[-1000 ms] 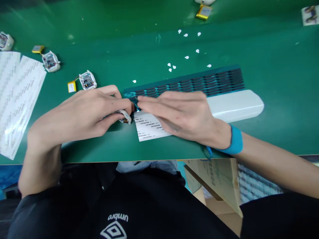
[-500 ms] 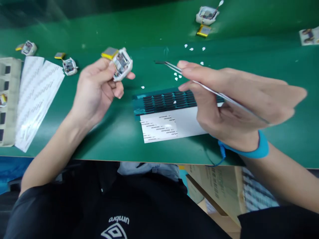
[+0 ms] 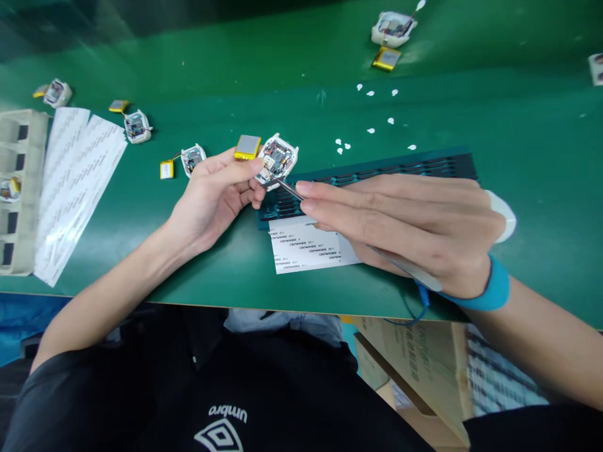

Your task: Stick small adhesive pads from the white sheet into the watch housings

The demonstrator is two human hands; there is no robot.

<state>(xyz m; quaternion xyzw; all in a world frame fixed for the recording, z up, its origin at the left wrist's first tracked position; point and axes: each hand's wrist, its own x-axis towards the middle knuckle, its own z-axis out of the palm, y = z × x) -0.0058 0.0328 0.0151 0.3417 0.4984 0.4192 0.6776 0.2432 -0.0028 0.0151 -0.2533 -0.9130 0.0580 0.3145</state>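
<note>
My left hand is closed on a white watch-like case with a bare circuit board showing inside. A yellow-edged battery sticks out from it over my fingers. In my right hand is a pair of tweezers, its tip at the lower edge of the case. A small dark strip lies at the tweezer tip, touching or very close to the case. Under my right hand lie a sheet of dark strips and a printed white backing paper.
Similar cases with batteries lie at the left, beside my left hand and at the back. White backing sheets and a compartment tray are at far left. Small white stickers dot the green table.
My left hand has moved right with the case and turned it. My right hand has come left and down, bringing the tweezers and dark strip to the case. Another case now shows behind my left hand.
</note>
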